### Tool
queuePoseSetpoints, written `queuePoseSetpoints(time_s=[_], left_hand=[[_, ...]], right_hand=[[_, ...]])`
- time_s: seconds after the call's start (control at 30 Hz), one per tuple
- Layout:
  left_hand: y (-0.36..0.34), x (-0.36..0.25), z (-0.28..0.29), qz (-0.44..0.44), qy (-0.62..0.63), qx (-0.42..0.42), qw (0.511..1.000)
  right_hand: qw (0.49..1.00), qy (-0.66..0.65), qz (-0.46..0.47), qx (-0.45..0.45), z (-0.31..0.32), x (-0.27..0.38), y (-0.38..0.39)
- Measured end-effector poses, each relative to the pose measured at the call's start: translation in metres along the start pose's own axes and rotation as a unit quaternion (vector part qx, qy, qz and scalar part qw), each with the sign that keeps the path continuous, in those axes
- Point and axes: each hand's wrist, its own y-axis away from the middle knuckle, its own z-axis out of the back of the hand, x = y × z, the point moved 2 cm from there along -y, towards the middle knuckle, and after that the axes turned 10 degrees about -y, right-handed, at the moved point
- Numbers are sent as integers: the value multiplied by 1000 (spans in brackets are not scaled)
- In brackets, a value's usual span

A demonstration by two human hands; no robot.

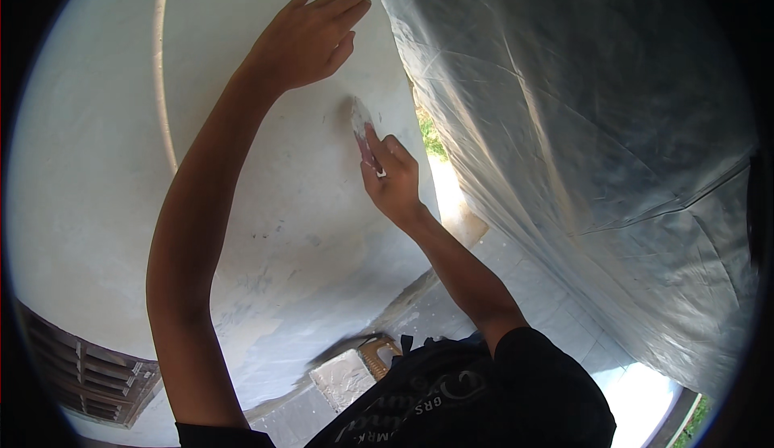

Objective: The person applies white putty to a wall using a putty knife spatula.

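Note:
My left hand reaches high up with its fingers stretched out over the pale wall. Its palm faces the wall, and I cannot tell whether it presses on the surface. Lower and to the right, my right hand is closed round the handle of a putty knife. The tool has a reddish handle and a whitish, smeared blade, which points up and lies at or very close to the wall. Small dark marks show on the wall near the blade.
A grey plastic sheet hangs along the right. Below, a white-smeared board lies beside a yellowish-brown object on grey floor tiles. A brown slatted frame is at lower left, and a cord-like strip runs down the wall.

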Motion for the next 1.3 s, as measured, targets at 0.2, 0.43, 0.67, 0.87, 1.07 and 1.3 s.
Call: queuePoseSetpoints(time_s=[0.2,0.43,0.67,0.87,1.07,1.3], left_hand=[[3,8,6,-17,64,31,997],[9,10,2,-23,51,27,998],[12,12,7,-13,59,9,998],[20,17,10,-3,40,22,999],[15,16,13,-8,49,5,999],[18,16,15,-9,53,-7,999]], right_hand=[[992,96,31,-73,-8,-9,-43],[997,26,70,19,-65,32,44],[861,-422,-278,-54,-17,21,30],[883,-391,-240,-101,-9,11,7],[998,39,-6,-56,-39,23,-2],[995,88,43,-13,-91,29,35]])
